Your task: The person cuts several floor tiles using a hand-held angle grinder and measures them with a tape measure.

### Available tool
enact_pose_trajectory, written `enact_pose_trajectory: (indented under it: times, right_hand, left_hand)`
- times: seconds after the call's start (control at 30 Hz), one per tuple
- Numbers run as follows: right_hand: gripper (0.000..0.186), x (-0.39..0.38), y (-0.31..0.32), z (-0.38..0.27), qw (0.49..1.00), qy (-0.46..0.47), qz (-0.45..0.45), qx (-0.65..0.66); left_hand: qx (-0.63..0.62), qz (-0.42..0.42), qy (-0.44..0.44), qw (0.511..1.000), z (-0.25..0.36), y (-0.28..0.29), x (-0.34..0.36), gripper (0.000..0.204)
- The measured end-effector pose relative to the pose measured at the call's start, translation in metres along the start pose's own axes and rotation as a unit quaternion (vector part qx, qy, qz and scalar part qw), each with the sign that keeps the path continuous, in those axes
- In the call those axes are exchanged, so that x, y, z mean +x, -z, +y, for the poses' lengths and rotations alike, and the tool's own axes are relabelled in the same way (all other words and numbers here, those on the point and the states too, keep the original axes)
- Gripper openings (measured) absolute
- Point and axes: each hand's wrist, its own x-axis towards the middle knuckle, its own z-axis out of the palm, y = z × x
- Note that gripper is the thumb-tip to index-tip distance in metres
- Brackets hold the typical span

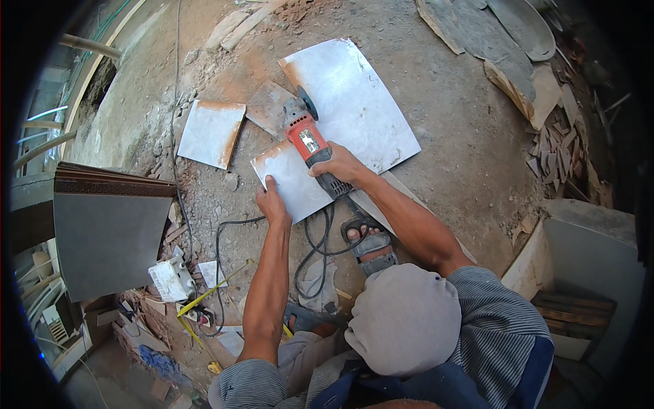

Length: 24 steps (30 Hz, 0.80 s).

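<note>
My right hand (338, 165) is wrapped round the rear body of a red and black angle grinder (308, 138). Its dark disc (308, 103) stands on edge over a white tile (357, 95); whether it touches or spins I cannot tell. The tile looks L-shaped, with orange dust along its inner edges, and the grinder hides the inner corner. My left hand (273, 203) grips the tile's near left part, thumb on top and fingers hidden below. A smaller white tile piece (210, 133) with dusty edges lies to the left. A dusty grey-brown slab (268, 108) shows in the notch.
A black cord (300, 273) loops beside my sandalled foot (371, 245). At left are stacked dark tiles (109, 238), a white box (172, 279) and a yellow tape measure (216, 294). Broken tile shards (555, 150) and a grey sheet (470, 34) lie at right.
</note>
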Motion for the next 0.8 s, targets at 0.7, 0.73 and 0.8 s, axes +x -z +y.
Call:
enact_pose_trajectory:
  times: [0.7,0.73,0.8]
  right_hand:
    - [0.053,-0.0029,-0.0008,-0.0019,1.000,0.010,0.001,0.007]
    - [0.053,-0.0025,-0.0011,-0.0017,1.000,0.015,-0.005,0.009]
    - [0.053,-0.0023,-0.0008,-0.0011,1.000,0.008,0.003,0.007]
  left_hand:
    - [0.009,0.006,0.009,1.000,0.0022,0.0002,-0.0027,0.033]
    - [0.011,0.011,-0.002,1.000,0.0024,0.0008,-0.0024,0.033]
    - [0.034,0.011,0.017,0.999,0.0022,0.0012,-0.0016,0.033]
